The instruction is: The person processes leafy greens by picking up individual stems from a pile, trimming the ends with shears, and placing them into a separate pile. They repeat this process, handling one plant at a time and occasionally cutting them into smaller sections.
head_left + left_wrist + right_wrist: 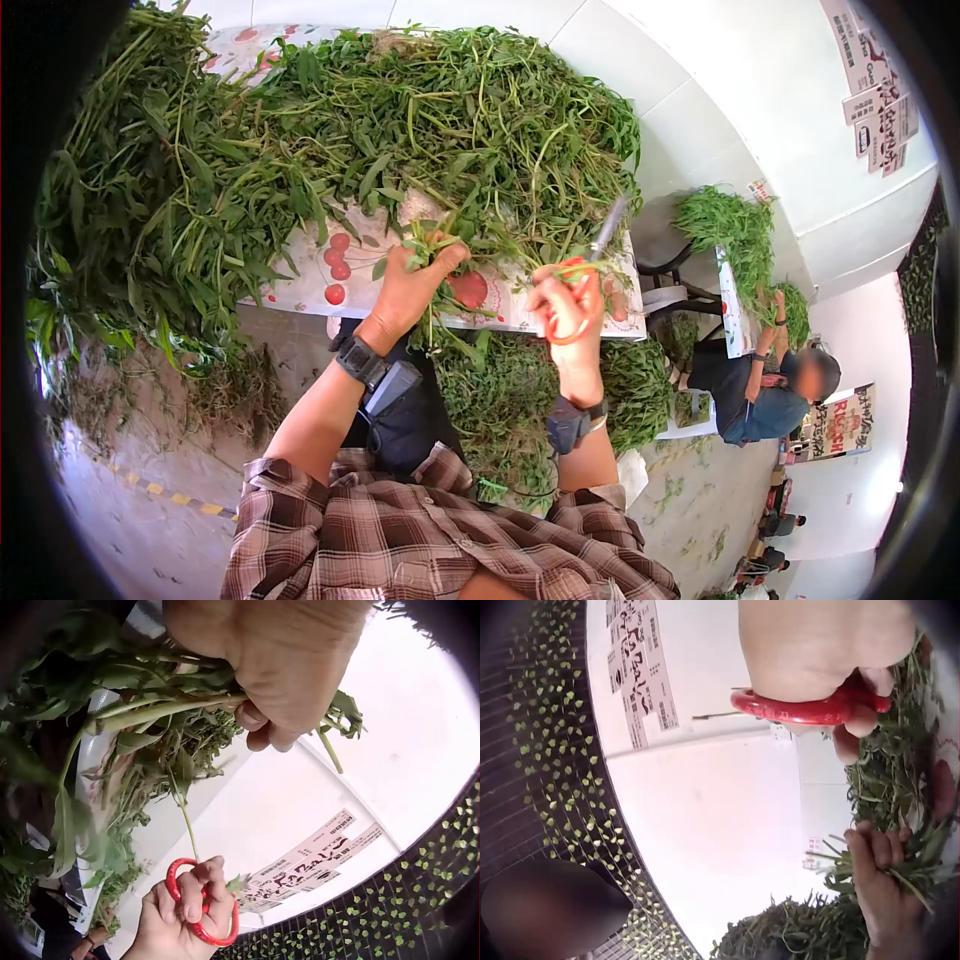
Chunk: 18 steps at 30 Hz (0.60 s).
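Note:
My left hand [408, 290] grips a small bunch of leafy green stems [430, 240] over the front edge of the table; in the left wrist view, thick cut stems [169, 710] stick out on both sides of the fingers. Off to the right, my right hand [572, 310] holds scissors [608, 230] with red loop handles, fingers through the loops and blades pointing away from me. A thin stem [185, 825] runs up from that hand in the left wrist view. The right wrist view shows the red handle [802, 712] close under the palm.
A large heap of leafy stems [450, 110] covers most of the table, whose cherry-patterned cloth [320, 280] shows along the front. More greens [500, 400] lie below the table edge. Another person [775, 395] works at a second table [733, 300] on the right.

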### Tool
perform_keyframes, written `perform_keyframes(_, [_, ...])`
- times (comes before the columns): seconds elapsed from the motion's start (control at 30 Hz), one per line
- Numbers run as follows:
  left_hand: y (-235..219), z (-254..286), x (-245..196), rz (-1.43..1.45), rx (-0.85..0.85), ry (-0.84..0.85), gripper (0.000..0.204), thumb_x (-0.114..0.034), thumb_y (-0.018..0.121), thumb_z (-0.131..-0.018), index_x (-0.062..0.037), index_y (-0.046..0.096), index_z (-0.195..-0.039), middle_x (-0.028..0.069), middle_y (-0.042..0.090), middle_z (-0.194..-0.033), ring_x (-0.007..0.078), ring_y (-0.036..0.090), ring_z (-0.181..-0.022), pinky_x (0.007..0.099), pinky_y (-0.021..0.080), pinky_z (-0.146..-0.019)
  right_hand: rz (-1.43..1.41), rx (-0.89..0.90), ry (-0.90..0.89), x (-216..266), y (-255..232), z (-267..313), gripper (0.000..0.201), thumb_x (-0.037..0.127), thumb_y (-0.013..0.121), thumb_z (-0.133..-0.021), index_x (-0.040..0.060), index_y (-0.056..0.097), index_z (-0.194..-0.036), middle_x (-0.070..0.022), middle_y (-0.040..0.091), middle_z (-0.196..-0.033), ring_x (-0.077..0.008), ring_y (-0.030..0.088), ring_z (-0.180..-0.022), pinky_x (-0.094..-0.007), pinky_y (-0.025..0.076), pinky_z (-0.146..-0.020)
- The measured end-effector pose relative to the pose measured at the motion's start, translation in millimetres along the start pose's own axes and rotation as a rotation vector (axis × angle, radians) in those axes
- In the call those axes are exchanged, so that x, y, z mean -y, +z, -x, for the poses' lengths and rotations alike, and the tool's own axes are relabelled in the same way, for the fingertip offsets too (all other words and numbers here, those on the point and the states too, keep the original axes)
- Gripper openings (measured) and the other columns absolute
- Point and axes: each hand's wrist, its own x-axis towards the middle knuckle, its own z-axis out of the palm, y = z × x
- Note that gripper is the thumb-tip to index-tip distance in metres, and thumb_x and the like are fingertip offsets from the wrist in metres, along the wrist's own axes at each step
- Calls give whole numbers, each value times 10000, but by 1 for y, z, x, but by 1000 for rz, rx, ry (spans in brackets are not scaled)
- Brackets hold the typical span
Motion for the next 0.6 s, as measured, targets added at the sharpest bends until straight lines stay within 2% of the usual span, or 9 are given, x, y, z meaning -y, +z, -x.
perform_keyframes(0.07, [-1,0,0,-11,12,55,208,-202,662,-864,-14,654,-952,4,644,-869,62,544,-784,233,456,-710,81,61,47,-3,14,-2,147,121,557,-876,-14,569,-932,-66,578,-605,-78,459,-405,-193,335,-368])
perform_keyframes(0.13, [-1,0,-8,-24,141,54,248,-168,705,-824,10,641,-984,25,655,-905,71,565,-825,245,471,-753,122,119,132,-4,25,-4,144,133,575,-878,-10,587,-871,-57,575,-583,-68,463,-398,-190,336,-366])
perform_keyframes(0.27, [1,3,-11,141,264,5,270,-116,722,-799,20,623,-1011,44,662,-884,75,583,-781,240,486,-716,184,188,199,-15,39,-9,136,124,570,-866,-12,577,-877,-57,570,-576,-70,460,-388,-197,329,-353])
perform_keyframes(0.4, [3,4,-9,157,257,21,226,-109,712,-809,15,630,-980,37,666,-832,77,594,-727,237,492,-671,173,251,163,-25,44,-11,119,106,563,-849,-5,567,-892,-55,568,-575,-72,459,-386,-203,331,-351])
perform_keyframes(0.47, [4,3,-3,105,181,38,187,-123,685,-837,24,629,-937,32,664,-785,83,603,-687,243,492,-631,169,243,164,-21,49,-8,120,103,553,-848,0,557,-910,-54,565,-575,-72,464,-391,-204,339,-361])
perform_keyframes(0.6, [2,4,-10,50,214,24,181,-135,645,-870,39,625,-913,30,663,-781,85,606,-682,243,494,-630,224,247,189,-23,48,-7,148,118,558,-858,-2,559,-944,-52,565,-579,-69,464,-397,-205,340,-368])
